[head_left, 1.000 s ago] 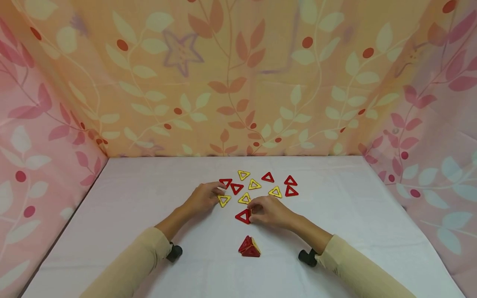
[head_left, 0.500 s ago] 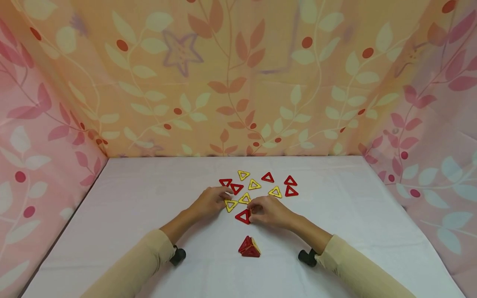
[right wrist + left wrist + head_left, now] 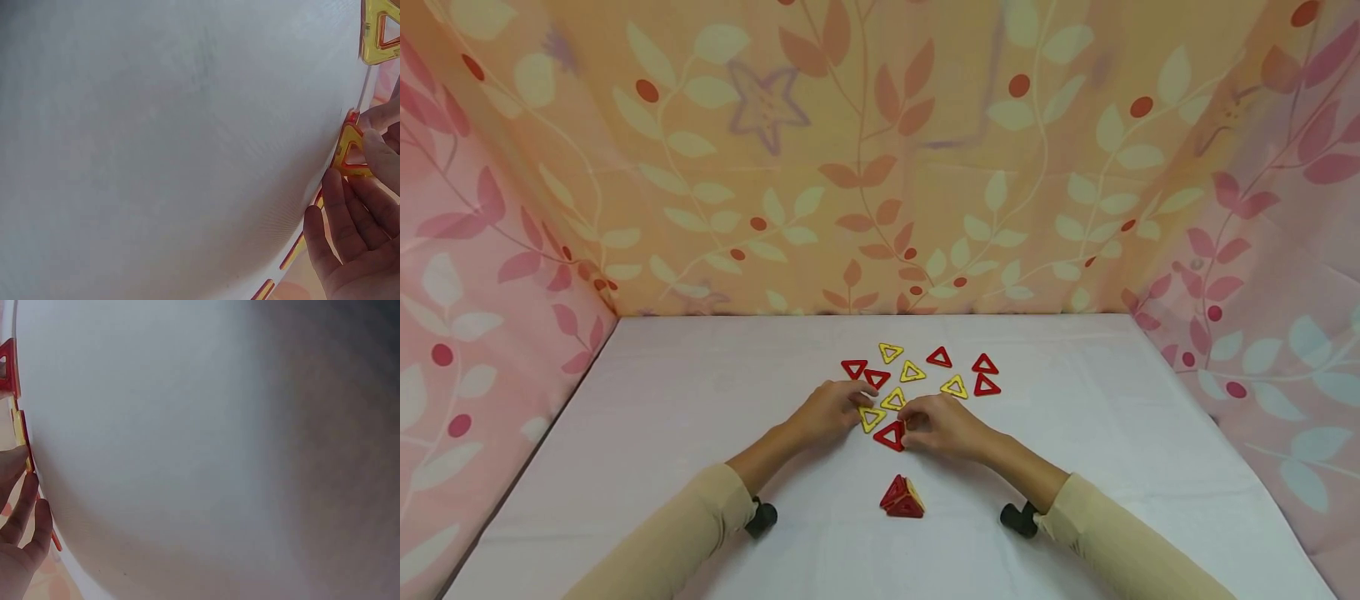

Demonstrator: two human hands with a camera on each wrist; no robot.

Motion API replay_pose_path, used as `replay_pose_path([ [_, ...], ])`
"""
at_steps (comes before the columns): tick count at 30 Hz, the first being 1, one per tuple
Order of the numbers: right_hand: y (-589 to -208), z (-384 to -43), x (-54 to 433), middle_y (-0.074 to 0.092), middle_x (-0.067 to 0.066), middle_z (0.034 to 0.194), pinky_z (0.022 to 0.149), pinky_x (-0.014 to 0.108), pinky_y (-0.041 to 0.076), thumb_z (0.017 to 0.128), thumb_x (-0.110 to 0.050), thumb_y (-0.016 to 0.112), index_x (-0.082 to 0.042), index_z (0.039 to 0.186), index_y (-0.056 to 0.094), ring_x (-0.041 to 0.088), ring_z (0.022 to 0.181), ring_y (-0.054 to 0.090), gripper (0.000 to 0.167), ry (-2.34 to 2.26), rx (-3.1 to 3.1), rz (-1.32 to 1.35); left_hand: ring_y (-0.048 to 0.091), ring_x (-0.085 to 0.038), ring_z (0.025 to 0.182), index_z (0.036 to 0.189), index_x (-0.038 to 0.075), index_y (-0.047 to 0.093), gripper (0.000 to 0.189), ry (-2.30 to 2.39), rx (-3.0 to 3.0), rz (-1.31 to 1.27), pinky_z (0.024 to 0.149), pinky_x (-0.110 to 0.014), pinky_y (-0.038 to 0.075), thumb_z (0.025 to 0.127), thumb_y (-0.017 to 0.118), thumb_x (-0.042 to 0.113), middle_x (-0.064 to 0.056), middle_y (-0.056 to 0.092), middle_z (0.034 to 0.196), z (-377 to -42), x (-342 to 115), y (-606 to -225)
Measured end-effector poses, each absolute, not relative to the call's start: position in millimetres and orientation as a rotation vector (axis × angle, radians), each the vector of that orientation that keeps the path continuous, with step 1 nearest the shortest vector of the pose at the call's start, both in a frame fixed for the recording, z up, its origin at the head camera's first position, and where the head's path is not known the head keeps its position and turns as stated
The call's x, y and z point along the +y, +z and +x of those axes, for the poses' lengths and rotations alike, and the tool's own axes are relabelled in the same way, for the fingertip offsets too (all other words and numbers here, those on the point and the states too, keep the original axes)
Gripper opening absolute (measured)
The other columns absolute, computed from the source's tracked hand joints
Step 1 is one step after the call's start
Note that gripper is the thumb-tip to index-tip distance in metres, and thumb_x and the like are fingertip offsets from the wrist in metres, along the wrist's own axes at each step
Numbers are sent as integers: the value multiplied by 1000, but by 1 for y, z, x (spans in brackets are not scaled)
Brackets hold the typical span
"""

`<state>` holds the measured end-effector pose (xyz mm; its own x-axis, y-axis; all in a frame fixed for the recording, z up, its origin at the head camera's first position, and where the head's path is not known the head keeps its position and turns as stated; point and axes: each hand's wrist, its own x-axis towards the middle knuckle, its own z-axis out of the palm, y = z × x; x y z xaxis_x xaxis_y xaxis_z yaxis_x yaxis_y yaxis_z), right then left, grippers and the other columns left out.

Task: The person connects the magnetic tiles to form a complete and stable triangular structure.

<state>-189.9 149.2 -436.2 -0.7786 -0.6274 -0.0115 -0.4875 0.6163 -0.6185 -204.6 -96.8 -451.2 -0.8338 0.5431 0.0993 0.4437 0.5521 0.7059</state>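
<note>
My left hand (image 3: 830,414) pinches the left edge of a flat yellow triangle tile (image 3: 873,408), an open frame lying on the table. Just right of it lies a red triangle tile (image 3: 880,436). Against that red tile's right edge, my right hand (image 3: 946,427) pinches a yellow triangle tile (image 3: 354,170) standing upright between thumb and fingers. From the head, the fingers hide most of this upright tile. Nearer me stands a small pyramid (image 3: 906,507) with red faces and a yellow one, apart from both hands. In the left wrist view, the left fingers (image 3: 41,528) show only at the edge.
Several loose red and yellow triangle tiles lie flat beyond the hands, among them a yellow tile (image 3: 912,379) and a red tile (image 3: 987,391). A white cloth (image 3: 700,375) covers the table. Patterned curtains (image 3: 865,275) enclose the back and both sides.
My left hand has slid right and slightly toward me, bringing the flat yellow triangle tile near the red one. The right hand and its upright tile have stayed in place.
</note>
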Motion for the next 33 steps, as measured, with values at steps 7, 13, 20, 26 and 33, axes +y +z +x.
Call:
replay_pose_path([
  [7, -437, -190, 149, 71, -6, 97, 83, 30, 53, 85, -18, 80, -8, 112, 72, 9, 88, 63, 29, -897, 2627, -930, 68, -22, 107, 120, 2, 66, 36, 1147, 2643, 907, 100, -48, 46, 86, 67, -10, -8, 75, 105, -204, -95, -453],
  [13, -437, -190, 148, 71, -6, 98, 82, 29, 53, 85, -18, 80, -8, 112, 73, 8, 88, 63, 30, -898, 2628, -930, 68, -21, 106, 119, 1, 66, 34, 1125, 2643, 916, 97, -44, 50, 87, 67, -9, -8, 74, 106, -202, -93, -451],
  [20, -437, -190, 149, 72, -5, 98, 82, 29, 53, 85, -18, 80, -8, 111, 73, 8, 88, 62, 29, -901, 2628, -923, 68, -19, 104, 117, -1, 68, 30, 1109, 2641, 942, 95, -39, 52, 88, 66, -8, -8, 73, 109, -200, -89, -448],
  [26, -437, -190, 148, 71, -7, 97, 81, 29, 53, 86, -17, 79, -9, 112, 73, 7, 87, 62, 28, -891, 2632, -928, 67, -19, 105, 118, 0, 68, 31, 1111, 2641, 952, 97, -39, 51, 88, 65, -10, -7, 73, 109, -200, -87, -449],
  [33, -437, -190, 148, 71, -5, 99, 82, 29, 53, 85, -17, 80, -9, 112, 73, 8, 88, 62, 29, -876, 2642, -939, 66, -22, 106, 123, 2, 65, 36, 1096, 2671, 846, 95, -40, 52, 88, 69, -5, -9, 72, 112, -201, -88, -450],
])
